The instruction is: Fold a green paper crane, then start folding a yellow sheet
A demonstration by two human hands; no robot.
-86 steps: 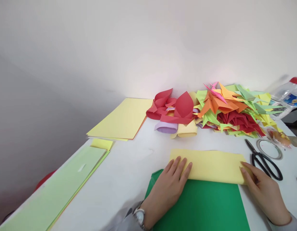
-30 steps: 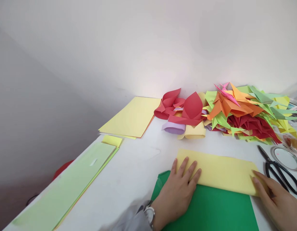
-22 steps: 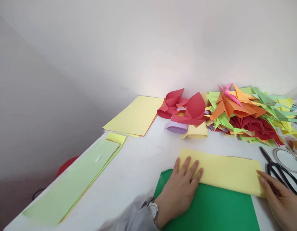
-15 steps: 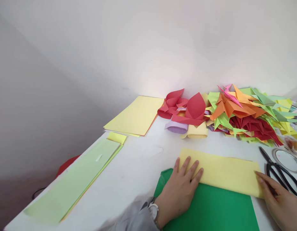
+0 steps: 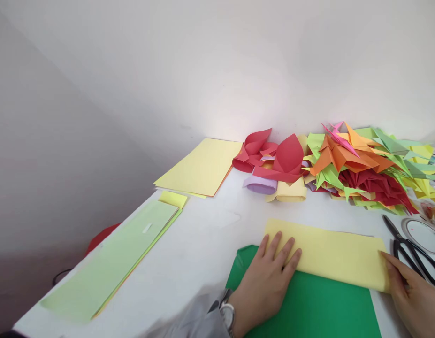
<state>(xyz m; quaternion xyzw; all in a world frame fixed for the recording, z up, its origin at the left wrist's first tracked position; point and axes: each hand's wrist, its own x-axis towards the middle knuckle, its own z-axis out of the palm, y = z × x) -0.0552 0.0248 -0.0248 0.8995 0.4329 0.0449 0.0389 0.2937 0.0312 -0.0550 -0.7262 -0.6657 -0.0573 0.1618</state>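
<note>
A folded pale yellow sheet point(image 5: 333, 253) lies across the far edge of a green sheet point(image 5: 309, 310) on the white table point(image 5: 203, 239). My left hand point(image 5: 266, 281), a watch on its wrist, lies flat with fingers stretched onto the yellow sheet's left end. My right hand point(image 5: 410, 295) rests at the sheet's right end, fingertips pressing its lower right corner; part of this hand is cut off by the frame edge.
A pile of folded paper shapes point(image 5: 347, 166) in red, orange, green and yellow lines the wall. Black scissors point(image 5: 410, 251) and a tape roll point(image 5: 421, 234) lie at the right. Yellow sheets point(image 5: 199, 169) and light green strips point(image 5: 115, 263) lie at the left.
Both hands have stayed pressed on the yellow sheet's ends. The view has shifted slightly left, so everything sits a little further right.
</note>
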